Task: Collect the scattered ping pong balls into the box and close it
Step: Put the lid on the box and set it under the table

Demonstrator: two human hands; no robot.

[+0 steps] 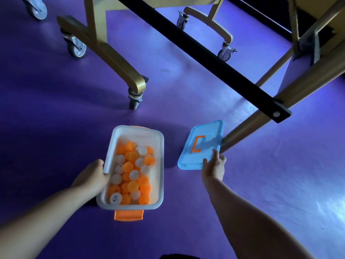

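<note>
left hand (92, 174) grips the box (161, 165) rim, right hand (214, 165) grips the lid (204, 146); ball (115, 198) print unreadable.

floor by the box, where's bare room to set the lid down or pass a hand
Bare purple floor lies left of the box, with a narrower strip between box and lid. There is wide floor right of the right hand. It is crowded where the lid sits beside the gold table leg.

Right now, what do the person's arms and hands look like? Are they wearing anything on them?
The left hand and right hand are bare: no gloves, rings, watch or bracelet that I can see. The left forearm and right forearm are bare too, with no sleeve in view.
</note>
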